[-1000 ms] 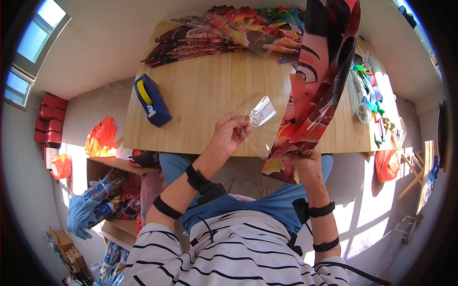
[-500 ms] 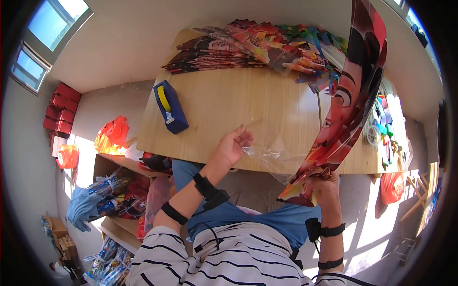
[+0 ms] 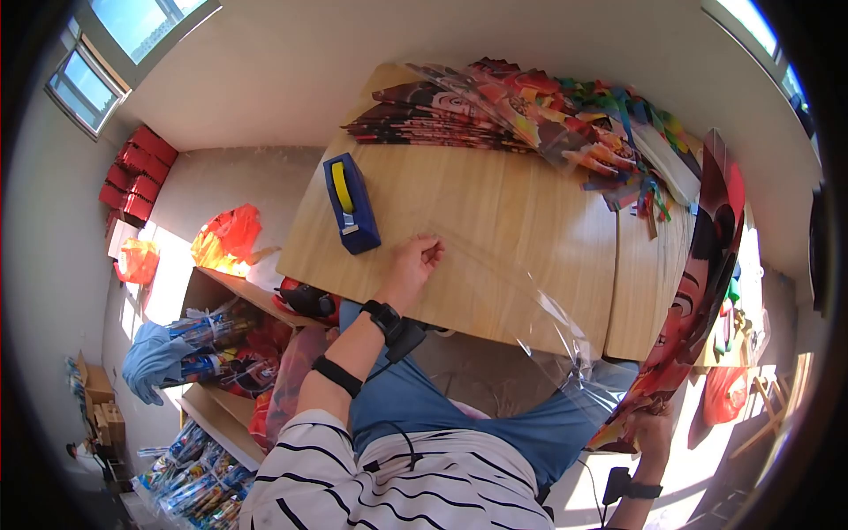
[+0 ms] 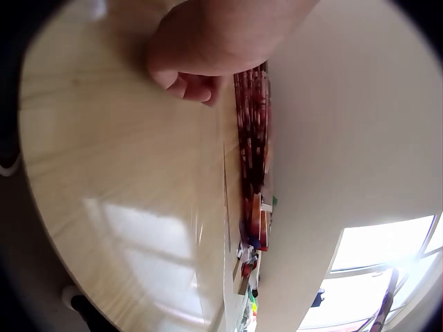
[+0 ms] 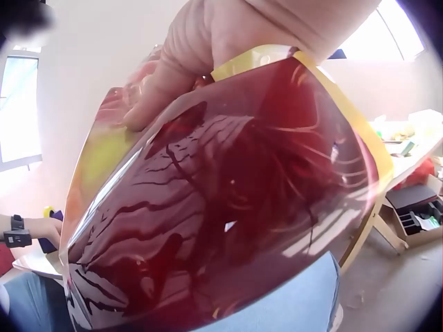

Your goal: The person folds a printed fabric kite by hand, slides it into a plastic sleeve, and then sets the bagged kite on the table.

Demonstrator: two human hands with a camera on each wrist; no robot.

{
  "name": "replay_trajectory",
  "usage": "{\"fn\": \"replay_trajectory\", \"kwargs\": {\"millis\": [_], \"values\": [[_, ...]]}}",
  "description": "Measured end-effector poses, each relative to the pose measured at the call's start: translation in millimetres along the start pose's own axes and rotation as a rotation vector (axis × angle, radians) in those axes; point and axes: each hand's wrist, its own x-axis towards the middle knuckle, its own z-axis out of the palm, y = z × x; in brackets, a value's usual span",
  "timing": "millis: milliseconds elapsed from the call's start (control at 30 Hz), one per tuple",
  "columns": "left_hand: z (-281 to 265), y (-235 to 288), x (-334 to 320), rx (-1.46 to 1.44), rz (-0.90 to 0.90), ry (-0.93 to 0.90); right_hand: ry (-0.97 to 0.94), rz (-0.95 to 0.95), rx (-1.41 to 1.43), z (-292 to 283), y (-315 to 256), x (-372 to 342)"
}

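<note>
My right hand [image 3: 652,433] grips the lower end of a folded, glossy printed plastic sheet [image 3: 693,291], which rises past the table's right side. In the right wrist view the dark red sheet [image 5: 208,200] has a yellow border, and the fingers [image 5: 163,86] curl over its top edge. Over the wooden table [image 3: 477,265], my left hand [image 3: 415,265] has curled fingers pinching one end of a clear plastic film [image 3: 565,340]. That film stretches rightward and bunches up near the printed sheet. In the left wrist view the curled left hand [image 4: 214,41] is low over the tabletop.
A blue tape dispenser [image 3: 352,203] with yellow inside stands left of my left hand. Printed sheets [image 3: 450,110] and colored ribbons [image 3: 654,115] are heaped along the back. At lower left is an open cardboard box [image 3: 221,296] with wrapped goods; red boxes [image 3: 141,177] are stacked beyond.
The clear film has gone from a crumpled bunch at my left hand to a long stretched strip. My right hand has moved right and down with the printed sheet, away from the left.
</note>
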Motion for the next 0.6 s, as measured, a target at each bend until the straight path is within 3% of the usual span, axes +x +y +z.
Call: {"fn": "replay_trajectory", "kwargs": {"millis": [33,133,233,300,367,467,567,600], "values": [[-0.2,0.5,3.1,0.055,0.019,0.047,0.012,0.01,0.001,-7.1,1.7,-2.0],[13.6,0.7,-0.3,0.688,0.343,0.329,0.028,0.002,-0.004,-12.4,-1.7,-8.5],[51.3,6.0,-20.9,1.379,0.764,0.013,-0.024,0.047,-0.058,-15.7,-12.5,-10.8],[71.7,-5.9,-17.2,1.577,0.936,-0.451,-0.055,0.082,-0.094,-21.2,-15.2,-11.2],[103.9,-15.0,-14.6,1.748,0.816,-0.734,-0.054,0.089,-0.114,-27.6,-15.1,-10.4],[132.4,-19.5,-6.9,1.99,0.853,-0.778,-0.006,0.073,-0.209,-37.3,-22.9,-20.6],[136.2,-19.9,0.0,2.038,0.689,-0.825,0.011,-0.047,-0.264,-33.9,-46.0,-33.0],[132.8,-23.0,2.2,2.006,0.739,-0.824,0.073,0.009,-0.289,-22.2,-63.4,-35.8]]}}
